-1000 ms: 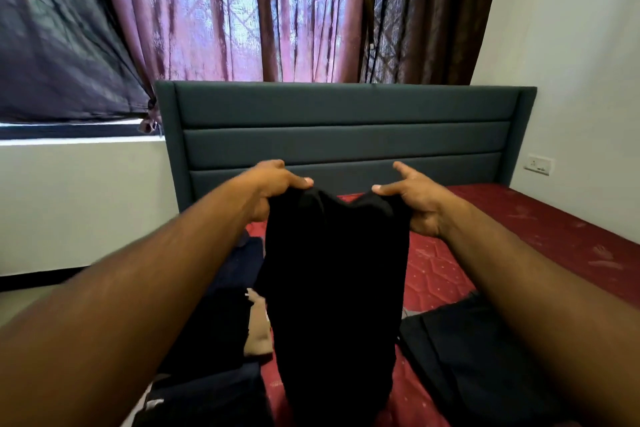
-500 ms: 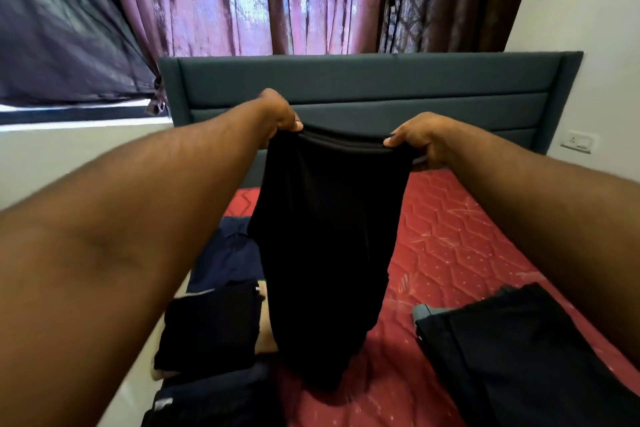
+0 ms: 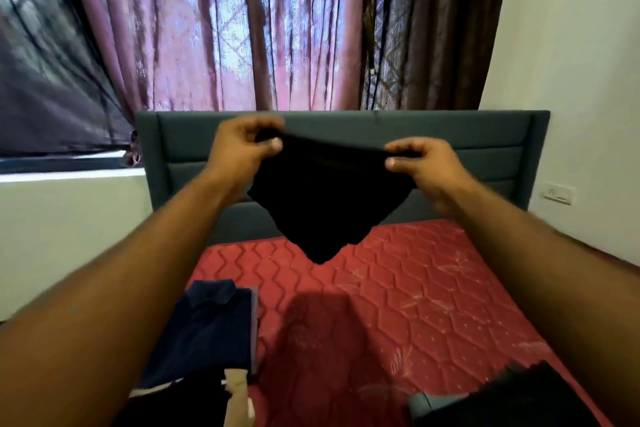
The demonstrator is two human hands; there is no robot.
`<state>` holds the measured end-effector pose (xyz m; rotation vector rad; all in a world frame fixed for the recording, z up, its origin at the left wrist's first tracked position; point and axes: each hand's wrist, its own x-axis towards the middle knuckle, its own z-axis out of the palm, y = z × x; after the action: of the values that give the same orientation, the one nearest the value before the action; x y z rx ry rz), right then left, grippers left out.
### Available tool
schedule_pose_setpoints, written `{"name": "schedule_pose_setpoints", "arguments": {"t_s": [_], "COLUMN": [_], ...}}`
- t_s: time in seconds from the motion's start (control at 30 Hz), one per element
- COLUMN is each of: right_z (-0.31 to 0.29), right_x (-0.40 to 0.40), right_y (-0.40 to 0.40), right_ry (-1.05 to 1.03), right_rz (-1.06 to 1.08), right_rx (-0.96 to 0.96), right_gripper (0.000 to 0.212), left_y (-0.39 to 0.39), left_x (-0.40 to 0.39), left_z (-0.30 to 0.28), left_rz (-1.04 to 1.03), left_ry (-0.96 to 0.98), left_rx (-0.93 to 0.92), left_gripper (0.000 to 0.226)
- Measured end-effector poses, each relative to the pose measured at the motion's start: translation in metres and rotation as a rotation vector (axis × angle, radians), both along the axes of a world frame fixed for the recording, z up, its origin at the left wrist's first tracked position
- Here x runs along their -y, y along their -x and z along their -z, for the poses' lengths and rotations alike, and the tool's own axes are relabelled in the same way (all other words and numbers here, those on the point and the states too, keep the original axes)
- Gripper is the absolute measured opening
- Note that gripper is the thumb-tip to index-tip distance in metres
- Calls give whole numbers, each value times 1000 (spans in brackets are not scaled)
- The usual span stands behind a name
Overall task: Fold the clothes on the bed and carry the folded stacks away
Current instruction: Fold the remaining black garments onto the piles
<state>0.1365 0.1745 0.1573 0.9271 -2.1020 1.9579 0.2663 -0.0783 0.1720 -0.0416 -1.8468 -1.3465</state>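
Two hands hold one black cloth garment (image 3: 329, 204) up in the air, above the far end of the red quilted mattress (image 3: 415, 288) and in front of the grey-blue padded headboard (image 3: 450, 135). The garment's top edge runs stretched between them, and the rest hangs down to a point that ends clear of the mattress. The left hand (image 3: 242, 152) pinches the upper left corner, thumb in front and fingers curled behind the cloth. The right hand (image 3: 422, 163) pinches the upper right corner the same way, thumb tip showing at the front. Both forearms reach forward from the near edge of the view.

Below the left hand and nearer the person, a folded navy blue collared shirt (image 3: 211, 326) lies on the left side of the mattress. Just nearer than it sits more dark clothing with a white stripe (image 3: 180, 392), and a beige piece of fabric (image 3: 237, 399) lies beside that; what these are I cannot tell. Below the right hand, at the near right corner of the bed, another dark folded garment (image 3: 512, 395) rests on the mattress, well apart from the navy shirt. A dark shadow falls on the mattress between the two piles.

Behind the hands, above the headboard, hang purple-pink curtains (image 3: 225, 28) with darker brown ones to their right. Right of the right hand, a white wall socket (image 3: 557, 193) sits on the pale wall.
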Motion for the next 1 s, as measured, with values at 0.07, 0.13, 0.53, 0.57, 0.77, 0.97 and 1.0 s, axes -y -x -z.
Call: {"name": "schedule_pose_setpoints", "arguments": {"t_s": [0.07,0.13,0.53,0.57,0.77,0.97,1.0], "right_z": [74,174,461,459,451,414,405], "right_x": [-15,-32,-95,-97,-98,-102,-107], "right_y": [-19,-48,-174,-174,-189,-197,-198], "right_ry": [-56,-174,-834,-843,-1084,-1159,-1215], "right_rz": [12,47,115,113,10,127,102], "right_rx": [49,160,528,505,263,78,27], "right_gripper": [46,60,71,70,65,27,27], "left_y": [-32,-60,-145,-146,-164,-180,-186], "left_x": [-13,-30,-109,-111,-112,-98,-96], "left_z": [83,192,473,472,475,453,448], "left_rz": [10,-3,-33,-52,-67,-205,-187], "left_ry": [-6,-29,145,156,487,702,767], "left_rx": [95,298,1165,1146,1151,948,924], "left_gripper": [33,38,48,55,59,25,25]}}
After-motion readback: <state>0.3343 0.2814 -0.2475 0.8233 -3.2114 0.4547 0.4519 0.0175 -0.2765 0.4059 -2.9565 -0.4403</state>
